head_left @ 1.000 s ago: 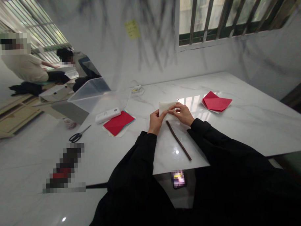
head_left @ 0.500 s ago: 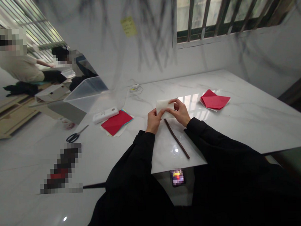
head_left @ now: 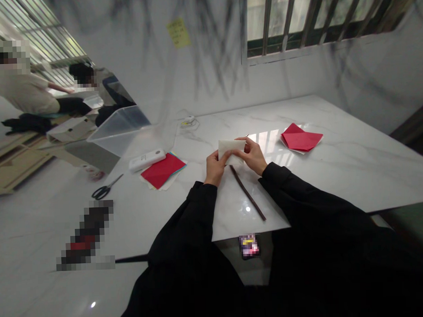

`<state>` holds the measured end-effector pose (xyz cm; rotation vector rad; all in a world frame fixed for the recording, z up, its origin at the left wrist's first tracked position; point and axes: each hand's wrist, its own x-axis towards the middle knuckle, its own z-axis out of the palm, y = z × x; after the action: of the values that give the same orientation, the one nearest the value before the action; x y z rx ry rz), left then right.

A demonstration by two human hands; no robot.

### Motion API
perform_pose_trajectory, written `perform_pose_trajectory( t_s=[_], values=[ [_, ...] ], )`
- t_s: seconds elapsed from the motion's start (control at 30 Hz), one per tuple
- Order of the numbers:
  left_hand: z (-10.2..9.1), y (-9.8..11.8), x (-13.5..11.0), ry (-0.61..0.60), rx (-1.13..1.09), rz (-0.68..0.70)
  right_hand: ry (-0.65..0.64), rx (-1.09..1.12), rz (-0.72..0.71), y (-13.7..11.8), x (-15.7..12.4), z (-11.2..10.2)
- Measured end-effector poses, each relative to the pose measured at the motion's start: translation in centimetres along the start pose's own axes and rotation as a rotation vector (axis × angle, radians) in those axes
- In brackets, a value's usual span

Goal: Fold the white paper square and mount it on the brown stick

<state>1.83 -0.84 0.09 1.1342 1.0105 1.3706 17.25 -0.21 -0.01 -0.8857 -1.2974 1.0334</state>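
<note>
so, the head view, and i'm using the dark stick (head_left: 248,193) as my landmark. it lies on the worktop (head_left: 344,172), its long axis running from just under the thumbs down toward the near edge, drifting a bit to the right as it goes.

the cream sheet (head_left: 225,145) is up past the stick's far end, standing up between the left hand (head_left: 214,168) and the right hand (head_left: 256,159). both have it pinched: left grip on its left side, right grip on its right, thumbs in front and nearly meeting. the visible part looks squarish, so no obvious long axis to call. the stick's far end is a touch closer to the left hand, imo, and neither grip is on it.

materials: the sheet looks thin, matte and papery. the stick is slim, dark brown and slightly bent, can't tell what it's made of. the worktop is glossy, white with grey marble veining.

left of the stick there's a red sheet (head_left: 163,171) on a small pile, a smooth white rounded device (head_left: 147,160) touching it, then scissors (head_left: 106,187) with black handles further left. right of the stick, well apart, are some angular red papers (head_left: 303,139) with pale ones peeking out underneath.
</note>
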Motion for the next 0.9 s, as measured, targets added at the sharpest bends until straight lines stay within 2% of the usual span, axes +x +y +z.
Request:
perform_pose_trajectory(
  t_s=[0.6, 0.9],
  values=[
    [-0.1, -0.16, 0.23, 0.0, 0.089, 0.094, 0.007, 0.035, 0.028, 0.26, 0.21, -0.15],
    [-0.56, 0.03, 0.43, 0.011, 0.21, 0.155, -0.128, 0.178, 0.203, 0.26, 0.11, -0.61]
  ],
)
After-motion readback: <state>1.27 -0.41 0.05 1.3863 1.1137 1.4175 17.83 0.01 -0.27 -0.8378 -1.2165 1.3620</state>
